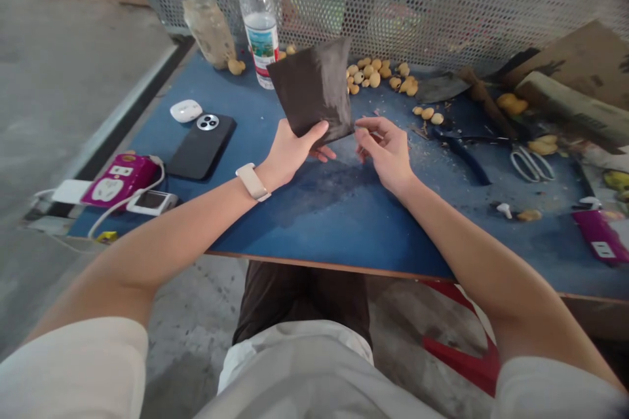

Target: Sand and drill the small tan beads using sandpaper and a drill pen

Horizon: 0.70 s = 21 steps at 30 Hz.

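My left hand (295,149) grips the lower edge of a dark, stiff sheet of sandpaper (307,88), with the thumb on its front face and the fingers behind. The sheet is tilted up above the blue table, and a greyish worn patch shows on its right side. At the sheet's lower right corner, my right hand (386,152) has its thumb and index finger pinched together, apparently on the corner; its other fingers are curled. A pale band is on my left wrist.
Small round gourds (374,75) lie behind the sheet, beside a water bottle (260,26) and a cloudy jar (210,33). Left are a phone (199,154), a white case (185,110) and a purple power strip (122,178). Pliers (466,160), scissors (531,163) and cardboard (584,69) lie right.
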Each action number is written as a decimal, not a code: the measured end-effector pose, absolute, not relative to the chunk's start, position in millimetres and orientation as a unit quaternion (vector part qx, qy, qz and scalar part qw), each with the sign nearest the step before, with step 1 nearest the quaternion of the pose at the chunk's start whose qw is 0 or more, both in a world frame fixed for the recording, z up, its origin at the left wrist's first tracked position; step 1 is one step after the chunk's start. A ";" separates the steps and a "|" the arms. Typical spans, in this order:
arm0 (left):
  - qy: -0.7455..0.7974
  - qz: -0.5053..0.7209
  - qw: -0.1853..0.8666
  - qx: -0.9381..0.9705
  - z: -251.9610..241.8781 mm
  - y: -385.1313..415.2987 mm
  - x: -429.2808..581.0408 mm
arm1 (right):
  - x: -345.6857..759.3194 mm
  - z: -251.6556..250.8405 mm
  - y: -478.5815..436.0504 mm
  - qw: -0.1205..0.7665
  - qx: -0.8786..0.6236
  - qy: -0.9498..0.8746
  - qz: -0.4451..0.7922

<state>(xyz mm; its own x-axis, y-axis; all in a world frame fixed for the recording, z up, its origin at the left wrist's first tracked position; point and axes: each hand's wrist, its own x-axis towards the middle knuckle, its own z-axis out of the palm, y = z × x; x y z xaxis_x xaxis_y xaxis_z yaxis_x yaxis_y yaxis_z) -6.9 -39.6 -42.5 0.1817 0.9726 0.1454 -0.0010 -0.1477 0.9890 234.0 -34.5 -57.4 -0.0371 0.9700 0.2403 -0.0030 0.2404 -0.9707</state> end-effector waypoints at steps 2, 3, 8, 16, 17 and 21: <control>0.417 0.495 0.493 0.581 -41.9 -38.9 -6.0 | 232.1 -57.0 -36.7 0.549 -0.408 -0.562 0.464; 0.417 0.497 0.490 0.583 -41.7 -38.8 -5.4 | 230.8 -56.8 -38.1 0.546 -0.403 -0.558 0.477; 0.405 0.493 0.486 0.597 -42.7 -41.5 -2.8 | 224.6 -55.8 -46.3 0.524 -0.397 -0.542 0.523; 0.383 0.453 0.471 0.653 -49.8 -46.0 -4.1 | 228.8 -50.5 -46.7 0.551 -0.401 -0.511 0.524; 0.383 0.448 0.468 0.659 -51.2 -46.0 -5.3 | 229.1 -50.1 -46.6 0.549 -0.404 -0.512 0.523; 0.397 0.425 0.448 0.679 -56.7 -45.4 -9.6 | 227.7 -49.7 -48.2 0.552 -0.394 -0.528 0.512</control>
